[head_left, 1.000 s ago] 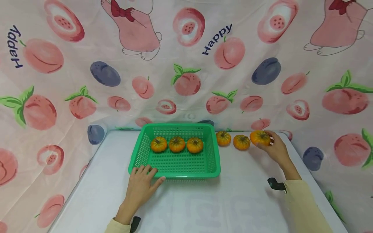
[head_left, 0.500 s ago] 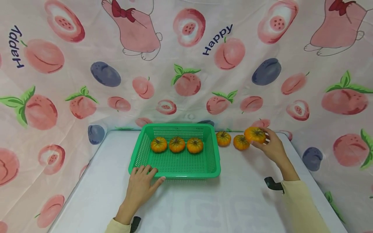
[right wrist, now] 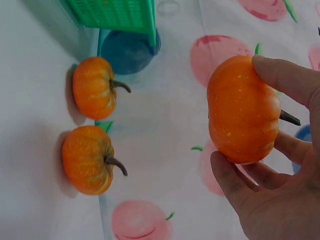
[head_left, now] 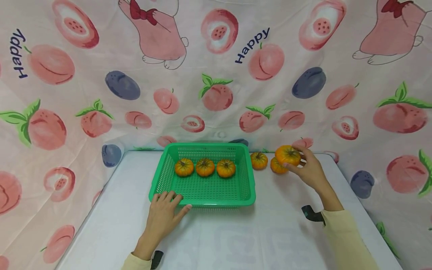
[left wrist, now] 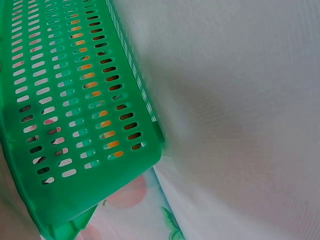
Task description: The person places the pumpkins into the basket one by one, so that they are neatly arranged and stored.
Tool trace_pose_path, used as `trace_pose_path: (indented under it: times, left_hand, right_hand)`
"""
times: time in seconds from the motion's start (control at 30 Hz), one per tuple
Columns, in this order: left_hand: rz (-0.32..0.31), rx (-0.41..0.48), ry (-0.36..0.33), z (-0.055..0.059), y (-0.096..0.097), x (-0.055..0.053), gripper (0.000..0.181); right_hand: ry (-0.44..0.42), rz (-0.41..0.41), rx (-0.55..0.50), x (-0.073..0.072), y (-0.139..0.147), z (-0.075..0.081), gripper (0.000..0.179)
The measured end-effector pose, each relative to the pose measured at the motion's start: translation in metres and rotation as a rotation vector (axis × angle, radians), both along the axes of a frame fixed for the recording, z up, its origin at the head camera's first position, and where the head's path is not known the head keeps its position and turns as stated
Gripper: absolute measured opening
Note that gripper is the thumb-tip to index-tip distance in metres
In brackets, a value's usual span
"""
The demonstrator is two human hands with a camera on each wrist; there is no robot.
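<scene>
I stand here and see that the change is on the right side of the frame. The right hand (head_left: pixel 312 170) holds a small orange pumpkin (head_left: pixel 287 155), and compared with one second ago this pumpkin is further to the left. Then it was to the right of the two pumpkins outside the basket; now, in the head view, it covers part of the right pumpkin (head_left: pixel 278 167) of this pair. The right wrist view shows a gap between them, so I judge it is in the air. The thumb is on one side, the fingers on the other, and the stem is turned towards the palm.

The left pumpkin (head_left: pixel 259 160) of the pair sits on the white table (head_left: pixel 270 228), just beside the green plastic basket (head_left: pixel 216 203) in the middle of the frame. Inside, three pumpkins (head_left: pixel 205 167) make one row near the far wall. The left hand (head_left: pixel 162 217), at lower left, has not moved; it holds no pumpkin, and its relaxed, spread fingers rest at the near rim.

For the work, I think this means that the carrying is under way: the held pumpkin is nearer to the basket, but not inside.
</scene>
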State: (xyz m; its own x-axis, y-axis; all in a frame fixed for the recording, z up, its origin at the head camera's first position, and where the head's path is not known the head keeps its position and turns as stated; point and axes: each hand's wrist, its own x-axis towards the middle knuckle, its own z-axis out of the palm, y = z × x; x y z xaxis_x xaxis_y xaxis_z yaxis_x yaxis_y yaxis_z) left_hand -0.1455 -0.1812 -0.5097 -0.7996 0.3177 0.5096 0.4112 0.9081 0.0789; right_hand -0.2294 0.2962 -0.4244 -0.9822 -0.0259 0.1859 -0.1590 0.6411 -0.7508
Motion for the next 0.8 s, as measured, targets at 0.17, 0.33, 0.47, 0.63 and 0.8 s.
trace_pose_path:
  times: [0.17,0.33,0.47,0.63,0.8]
  left_hand:
    - [0.004,-0.005,-0.007,0.0,-0.001,0.0,0.042]
    - [0.003,-0.003,-0.011,0.0,-0.001,-0.001,0.041]
    - [-0.002,-0.001,-0.01,0.0,0.0,-0.001,0.041]
    - [-0.006,0.0,-0.004,-0.001,-0.001,-0.001,0.042]
    - [-0.004,-0.004,-0.002,-0.002,-0.001,-0.001,0.043]
  right_hand:
    - [0.014,0.038,0.006,-0.002,-0.009,-0.003,0.075]
    - [-0.01,0.075,-0.022,-0.005,-0.023,-0.005,0.076]
    - [-0.029,0.087,-0.047,-0.007,-0.033,-0.007,0.076]
    - [-0.01,0.118,-0.046,-0.009,-0.044,-0.01,0.075]
    - [-0.007,0.159,-0.065,-0.01,-0.054,-0.009,0.073]
